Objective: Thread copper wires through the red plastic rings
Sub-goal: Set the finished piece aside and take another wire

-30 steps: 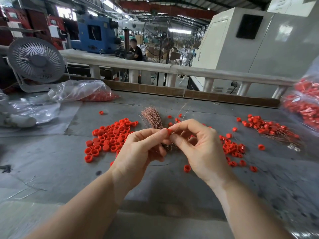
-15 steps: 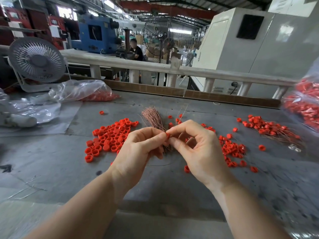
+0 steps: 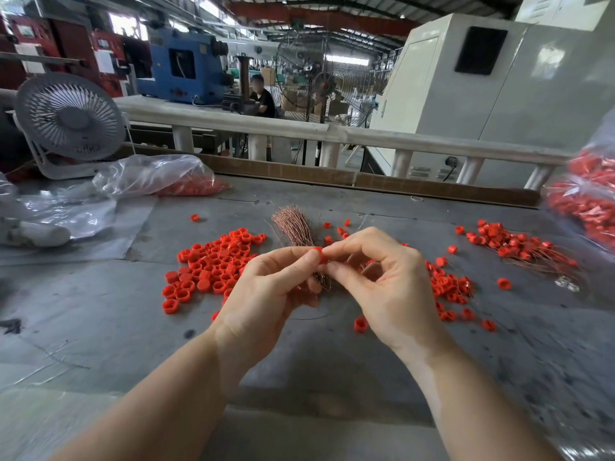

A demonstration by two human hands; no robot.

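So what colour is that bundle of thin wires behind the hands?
Coppery pink-brown: the wire bundle shows best in the head view.

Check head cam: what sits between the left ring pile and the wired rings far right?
In the head view: between the loose ring pile and the wired rings sit the copper wire bundle, both hands pinching one ring, and scattered rings.

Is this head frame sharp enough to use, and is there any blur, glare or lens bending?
Head view: hands and the red ring they pinch are sharp; the right edge smears, blurring the bagged rings; the railing bows from wide-angle distortion; daylight is soft, with mild glare on the plastic bag.
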